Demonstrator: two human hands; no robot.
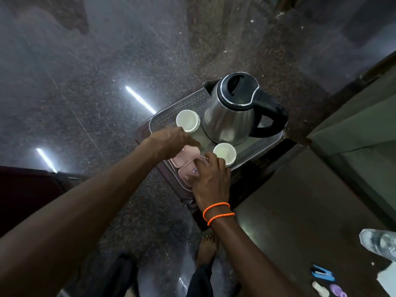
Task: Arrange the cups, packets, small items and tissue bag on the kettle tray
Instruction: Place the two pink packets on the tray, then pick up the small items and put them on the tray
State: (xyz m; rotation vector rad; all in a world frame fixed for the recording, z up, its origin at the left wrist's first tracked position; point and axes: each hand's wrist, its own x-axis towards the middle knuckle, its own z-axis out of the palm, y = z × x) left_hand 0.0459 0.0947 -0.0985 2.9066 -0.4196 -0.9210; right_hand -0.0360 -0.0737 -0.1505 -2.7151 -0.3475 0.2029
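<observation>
A steel kettle (pixel 233 112) with a black lid and handle stands on a grey plastic tray (pixel 184 103). Two white cups sit upside down on the tray: one (pixel 188 121) left of the kettle, one (pixel 225 153) in front of it. Two pink packets lie at the tray's near end, one (pixel 182 160) under my left hand, one (pixel 188 171) under my right. My left hand (pixel 173 140) hovers over the far packet, fingers bent downward. My right hand (pixel 211 176), with orange bands at the wrist, presses its fingers on the near packet.
The tray rests on a dark brown stand (pixel 167 174) over a shiny speckled floor. To the right is a brown tabletop (pixel 300 200) with a clear water bottle (pixel 379 243), a blue packet (pixel 322 273) and small white and purple items (pixel 330 289). My bare foot (pixel 206 247) shows below.
</observation>
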